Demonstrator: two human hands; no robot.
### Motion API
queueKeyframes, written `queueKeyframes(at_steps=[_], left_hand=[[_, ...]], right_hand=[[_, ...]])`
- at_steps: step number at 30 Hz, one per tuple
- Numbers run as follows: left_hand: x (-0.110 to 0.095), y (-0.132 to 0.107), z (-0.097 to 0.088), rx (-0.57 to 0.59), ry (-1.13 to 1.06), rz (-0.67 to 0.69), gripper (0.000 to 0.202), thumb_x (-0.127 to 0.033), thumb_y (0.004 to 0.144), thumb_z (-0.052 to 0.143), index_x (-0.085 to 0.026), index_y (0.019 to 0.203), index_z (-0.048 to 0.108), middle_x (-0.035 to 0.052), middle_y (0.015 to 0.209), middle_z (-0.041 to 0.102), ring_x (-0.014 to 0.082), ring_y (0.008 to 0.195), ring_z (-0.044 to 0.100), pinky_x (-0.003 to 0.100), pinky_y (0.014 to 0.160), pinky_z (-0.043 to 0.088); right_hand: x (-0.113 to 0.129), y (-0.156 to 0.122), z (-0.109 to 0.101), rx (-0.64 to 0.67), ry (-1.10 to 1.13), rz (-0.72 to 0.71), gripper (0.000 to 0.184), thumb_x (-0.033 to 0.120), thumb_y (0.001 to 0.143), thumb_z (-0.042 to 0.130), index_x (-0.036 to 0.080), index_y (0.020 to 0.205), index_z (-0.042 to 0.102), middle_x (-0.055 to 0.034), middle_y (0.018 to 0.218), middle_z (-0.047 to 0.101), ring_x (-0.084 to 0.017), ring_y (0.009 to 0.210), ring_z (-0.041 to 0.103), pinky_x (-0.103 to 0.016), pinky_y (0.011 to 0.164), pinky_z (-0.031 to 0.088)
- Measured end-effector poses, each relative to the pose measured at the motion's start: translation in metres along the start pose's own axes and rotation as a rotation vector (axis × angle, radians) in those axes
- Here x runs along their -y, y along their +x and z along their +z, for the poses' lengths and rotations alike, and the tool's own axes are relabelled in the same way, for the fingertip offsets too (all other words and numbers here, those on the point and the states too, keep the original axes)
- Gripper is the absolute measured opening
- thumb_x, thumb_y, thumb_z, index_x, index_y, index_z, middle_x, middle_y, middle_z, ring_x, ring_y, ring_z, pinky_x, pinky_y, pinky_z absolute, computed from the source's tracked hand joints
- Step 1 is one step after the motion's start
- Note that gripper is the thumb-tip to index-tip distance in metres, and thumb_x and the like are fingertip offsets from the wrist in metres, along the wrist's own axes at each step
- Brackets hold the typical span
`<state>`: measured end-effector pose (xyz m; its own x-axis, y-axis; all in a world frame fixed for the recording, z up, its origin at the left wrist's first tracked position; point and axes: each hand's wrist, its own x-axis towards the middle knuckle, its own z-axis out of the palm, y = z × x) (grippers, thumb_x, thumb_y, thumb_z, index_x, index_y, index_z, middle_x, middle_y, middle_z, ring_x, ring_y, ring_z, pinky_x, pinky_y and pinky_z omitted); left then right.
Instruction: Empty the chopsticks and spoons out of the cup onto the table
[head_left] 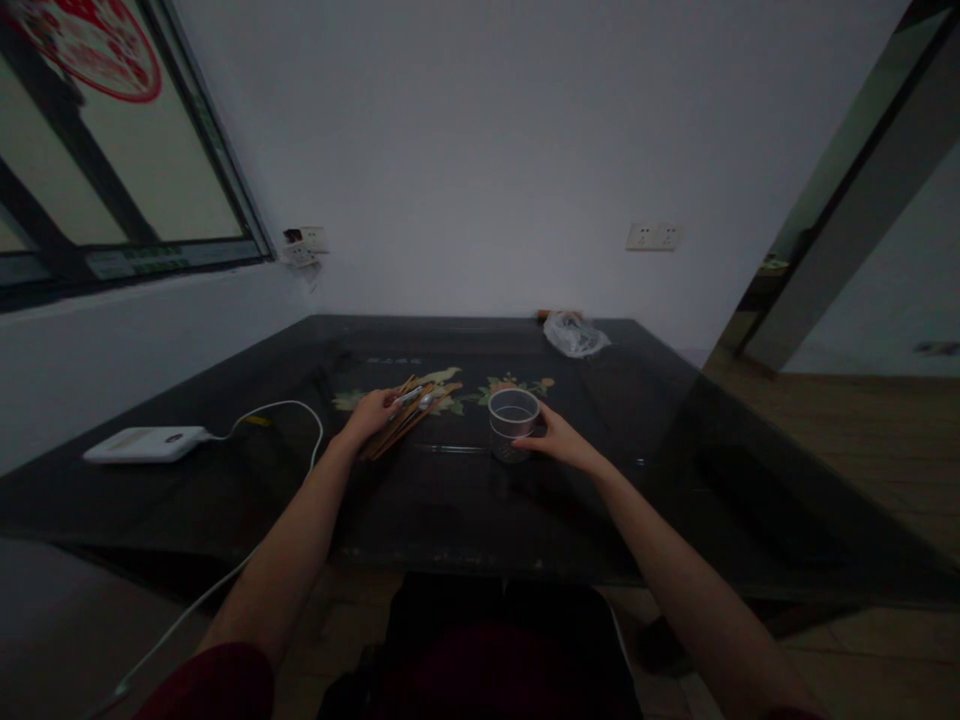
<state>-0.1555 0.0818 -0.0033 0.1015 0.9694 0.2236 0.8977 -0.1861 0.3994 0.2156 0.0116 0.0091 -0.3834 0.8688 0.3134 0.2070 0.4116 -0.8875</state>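
Observation:
On the dark table (465, 510), a bunch of wooden chopsticks (401, 425) lies at a slant in front of me, with shiny metal spoons (426, 401) among them. My left hand (371, 413) is closed at the left side of the bunch, its fingertips on a silvery spoon handle; the exact grip is partly hidden. To the right, a clear plastic cup (512, 428) stands upright with its mouth up. My right hand (559, 437) curves around the cup's right side, thumb toward the near side. I cannot make out anything inside the cup.
A white power bank (146, 445) sits at the left with a white cable (311, 420) running off the front edge. A crumpled clear plastic bag (575, 335) lies at the back by the wall (480, 180). Dark, flat object (765, 505) at the right.

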Motion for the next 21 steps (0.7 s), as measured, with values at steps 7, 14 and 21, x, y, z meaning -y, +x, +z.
queueKeyframes(at_steps=[7, 14, 21], left_hand=[[-0.004, 0.0, -0.002, 0.001, 0.02, -0.008, 0.038, -0.035, 0.083, 0.047, -0.014, 0.108, 0.067, 0.0099, 0.101, 0.07, 0.0238, 0.091, 0.064, 0.027, 0.077, 0.047], [0.004, 0.001, 0.0, -0.021, 0.015, 0.004, 0.038, -0.036, 0.083, 0.047, -0.014, 0.106, 0.067, 0.0106, 0.103, 0.069, 0.0237, 0.091, 0.064, 0.029, 0.079, 0.047], [0.009, 0.001, -0.003, -0.035, 0.045, -0.138, 0.037, -0.027, 0.081, 0.048, -0.013, 0.111, 0.065, 0.0112, 0.109, 0.068, 0.0236, 0.097, 0.063, 0.028, 0.082, 0.048]], right_hand=[[0.0, -0.001, 0.0, -0.011, -0.002, -0.002, 0.077, 0.032, 0.061, 0.08, 0.017, 0.129, 0.047, -0.0125, 0.127, 0.057, -0.027, 0.119, 0.051, -0.043, 0.106, 0.035], [-0.002, 0.0, 0.0, -0.007, 0.02, 0.001, 0.077, 0.032, 0.06, 0.079, 0.017, 0.129, 0.047, -0.0126, 0.127, 0.057, -0.027, 0.118, 0.052, -0.043, 0.105, 0.035], [-0.005, 0.0, 0.0, -0.01, -0.007, -0.009, 0.078, 0.032, 0.06, 0.08, 0.016, 0.129, 0.046, -0.0132, 0.129, 0.055, -0.027, 0.12, 0.05, -0.042, 0.106, 0.034]])
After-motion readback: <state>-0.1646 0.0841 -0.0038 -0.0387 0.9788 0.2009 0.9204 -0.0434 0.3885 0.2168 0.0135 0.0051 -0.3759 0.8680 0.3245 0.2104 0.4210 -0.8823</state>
